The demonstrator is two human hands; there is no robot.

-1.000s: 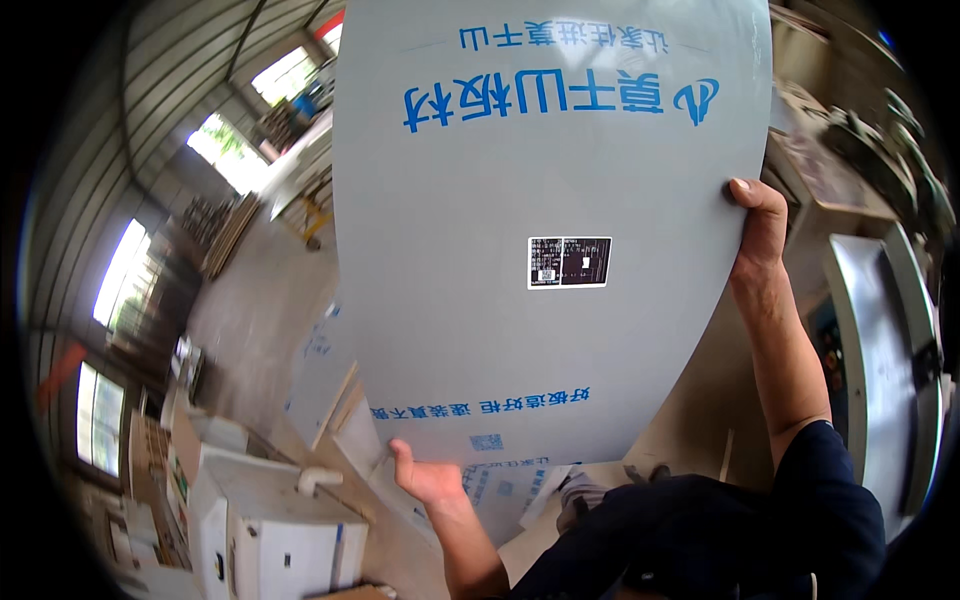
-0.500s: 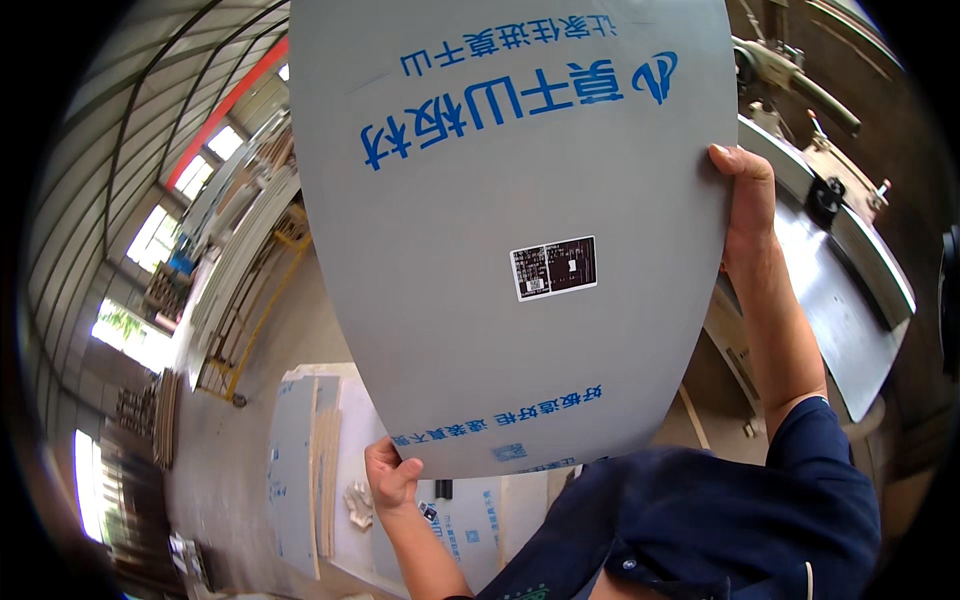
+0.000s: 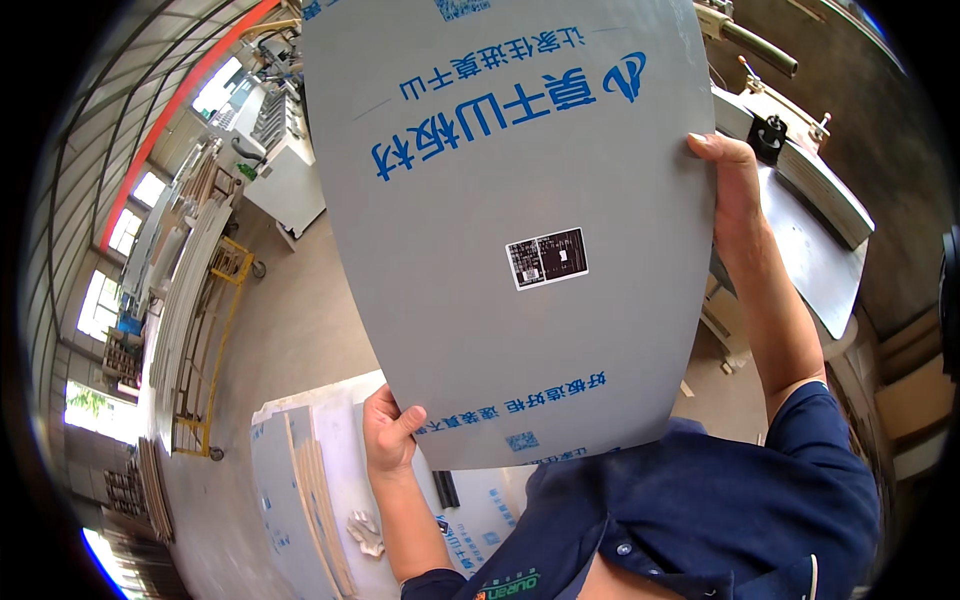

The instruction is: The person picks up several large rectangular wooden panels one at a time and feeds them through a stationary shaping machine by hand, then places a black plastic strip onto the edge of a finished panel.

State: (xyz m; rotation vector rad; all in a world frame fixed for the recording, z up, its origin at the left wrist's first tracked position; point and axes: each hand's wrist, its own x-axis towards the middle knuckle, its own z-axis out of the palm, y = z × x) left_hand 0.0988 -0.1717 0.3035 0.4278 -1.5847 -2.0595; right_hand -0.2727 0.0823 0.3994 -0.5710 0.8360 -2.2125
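A large grey board [image 3: 450,300] with blue print and a dark label [image 3: 547,258] fills the middle, held up before me. My left hand [image 3: 392,432] grips its lower left edge, thumb on the face and fingers hidden behind. Higher up, my right hand [image 3: 732,180] clasps the right edge, its thumb lying on the front. The board's upper end runs out of the picture.
Low on the left lies a pale surface with grey blue-printed panels [image 3: 275,490], wood strips [image 3: 318,500] and crumpled white gloves or cloth [image 3: 366,533]. A yellow-framed cart [image 3: 225,330] carries long boards. A metal machine table [image 3: 810,250] stands to the right, a white machine [image 3: 285,185] behind left.
The view has turned to the right-hand scenery's left, so the white machine shows at the back left. Both hands still hold the board, whose upper print has come further into the picture.
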